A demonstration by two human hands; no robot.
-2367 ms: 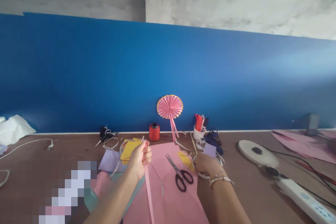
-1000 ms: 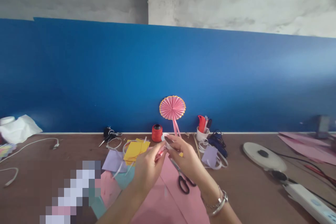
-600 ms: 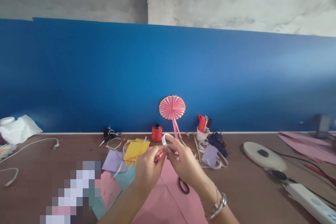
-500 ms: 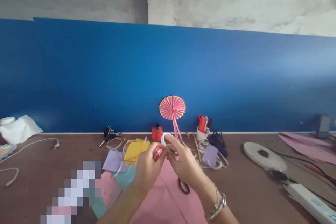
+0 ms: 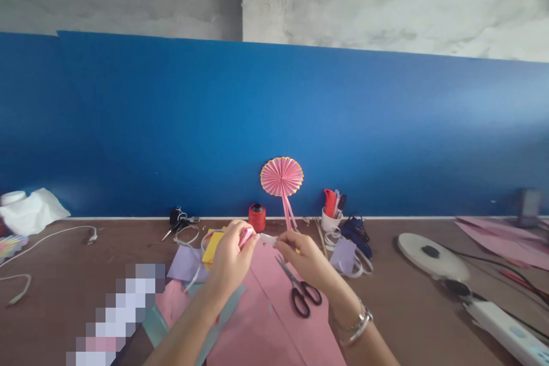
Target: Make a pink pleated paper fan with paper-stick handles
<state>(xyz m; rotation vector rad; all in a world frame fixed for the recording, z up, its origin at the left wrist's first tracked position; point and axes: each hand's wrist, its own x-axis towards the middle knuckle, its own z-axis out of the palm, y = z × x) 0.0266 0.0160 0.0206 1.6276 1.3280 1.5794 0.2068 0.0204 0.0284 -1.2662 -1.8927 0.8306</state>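
My left hand [image 5: 231,254] is closed in a pinch on a small folded piece of pink paper [image 5: 246,237]. A short white strip [image 5: 267,238] runs from it to my right hand [image 5: 300,253], whose thumb and fingers pinch the strip's other end. Whether the strip is tape or paper I cannot tell. Below my hands lie large pink sheets [image 5: 274,326]. Scissors with black handles [image 5: 300,294] rest on them under my right wrist, blades pointing away from me. Purple paper [image 5: 184,263] and yellow paper [image 5: 210,251] lie beside my left hand.
A pleated pink paper fan [image 5: 282,176] leans against the blue panel [image 5: 171,126]. At its foot are a red thread spool [image 5: 257,218] and a white cup [image 5: 330,219] of pens. To the right sit a round white disc [image 5: 429,257] and a power strip [image 5: 506,326].
My hands have moved apart, stretching the white strip between them where it was looped before. More of the scissors and the pink sheets shows now.
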